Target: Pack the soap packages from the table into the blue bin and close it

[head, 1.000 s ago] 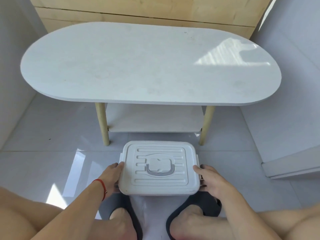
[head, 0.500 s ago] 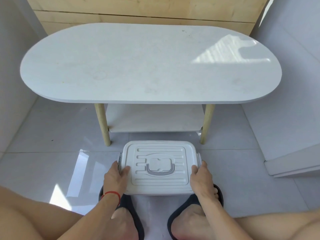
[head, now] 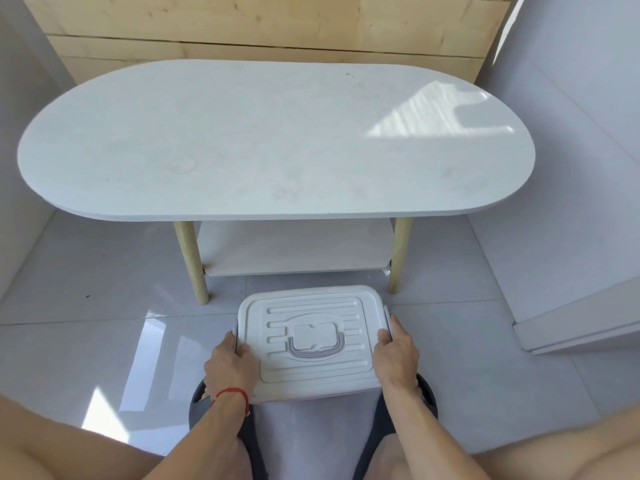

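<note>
Closed bin on the floor, a hand at each short side.

The left hand (head: 230, 367), a red string bracelet (head: 231, 396) on its wrist, clasps the left edge of the white lid (head: 310, 341), thumb on top and fingers wrapped down over the side. The lid sits flat on the bin, whose body is hidden beneath it; its long axis runs left to right, and the grey carry handle (head: 314, 351) lies folded flat at its middle. The right hand (head: 398, 355) clasps the right edge the same way, by a side latch (head: 388, 320). The bin rests on the tiled floor (head: 104, 306), just near of the white oval desk (head: 273, 140) and its lower shelf (head: 294, 247), between the two wooden legs and above dark slippers (head: 427, 400).
</note>
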Tool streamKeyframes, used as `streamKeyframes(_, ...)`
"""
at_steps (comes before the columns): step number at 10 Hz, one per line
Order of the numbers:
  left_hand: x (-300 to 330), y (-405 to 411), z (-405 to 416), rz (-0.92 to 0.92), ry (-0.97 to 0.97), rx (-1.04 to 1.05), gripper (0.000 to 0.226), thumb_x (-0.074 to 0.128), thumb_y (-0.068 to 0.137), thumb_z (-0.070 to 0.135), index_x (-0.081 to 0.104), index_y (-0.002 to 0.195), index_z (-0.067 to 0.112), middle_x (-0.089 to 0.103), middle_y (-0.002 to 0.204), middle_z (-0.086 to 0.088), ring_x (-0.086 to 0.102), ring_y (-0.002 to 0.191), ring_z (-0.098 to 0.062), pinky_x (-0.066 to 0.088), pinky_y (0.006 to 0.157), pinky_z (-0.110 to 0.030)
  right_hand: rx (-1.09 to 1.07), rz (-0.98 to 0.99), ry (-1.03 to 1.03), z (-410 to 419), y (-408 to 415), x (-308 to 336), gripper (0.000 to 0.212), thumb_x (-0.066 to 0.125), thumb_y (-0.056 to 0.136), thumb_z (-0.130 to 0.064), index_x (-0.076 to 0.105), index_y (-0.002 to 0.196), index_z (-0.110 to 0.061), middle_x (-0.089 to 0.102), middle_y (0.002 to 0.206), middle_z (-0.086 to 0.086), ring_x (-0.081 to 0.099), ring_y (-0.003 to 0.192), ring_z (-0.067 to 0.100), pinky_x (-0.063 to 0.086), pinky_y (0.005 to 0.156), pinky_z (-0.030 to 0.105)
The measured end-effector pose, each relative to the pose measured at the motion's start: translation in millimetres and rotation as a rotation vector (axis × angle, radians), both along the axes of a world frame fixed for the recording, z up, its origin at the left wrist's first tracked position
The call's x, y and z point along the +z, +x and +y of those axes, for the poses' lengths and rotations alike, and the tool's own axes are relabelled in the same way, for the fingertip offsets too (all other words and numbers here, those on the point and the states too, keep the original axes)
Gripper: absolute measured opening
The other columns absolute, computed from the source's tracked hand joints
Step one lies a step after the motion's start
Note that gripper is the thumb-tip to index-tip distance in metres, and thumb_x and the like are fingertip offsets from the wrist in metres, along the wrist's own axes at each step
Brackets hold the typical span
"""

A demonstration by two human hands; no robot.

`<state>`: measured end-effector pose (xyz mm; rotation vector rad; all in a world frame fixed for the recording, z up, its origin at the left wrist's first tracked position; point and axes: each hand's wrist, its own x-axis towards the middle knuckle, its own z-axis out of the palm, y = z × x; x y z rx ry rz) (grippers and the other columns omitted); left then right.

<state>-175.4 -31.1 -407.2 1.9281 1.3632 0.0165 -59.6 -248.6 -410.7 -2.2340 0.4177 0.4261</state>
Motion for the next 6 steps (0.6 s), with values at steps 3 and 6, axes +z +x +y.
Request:
streamKeyframes(3,1,38,14,-0.097,-0.054,0.008,0.016,0.049,0.093,0.016,0.056,0.079,0.013,0.060,0.076,-0.013,0.060,0.090,-0.045,0.051,0.082,-0.047,0.093,-0.039,0.013,3,47,-3,0.047,0.041,0.108,-0.020,0.046,0.154,-0.028,0.062,0.135,0.011,0.058,0.124,0.032,0.045,0.103,0.036)
streamKeyframes(6,18,41,13,-0.124,0.043,-0.019,0.027,0.046,0.097,0.012,0.065,0.116,0.013,0.068,0.101,-0.017,0.062,0.101,-0.043,0.050,0.090,-0.047,0.307,0.107,-0.100,-3,51,22,0.037,0.040,0.106,-0.018,0.052,0.140,-0.013,0.063,0.124,0.014,0.061,0.108,0.028,0.049,0.090,0.032)
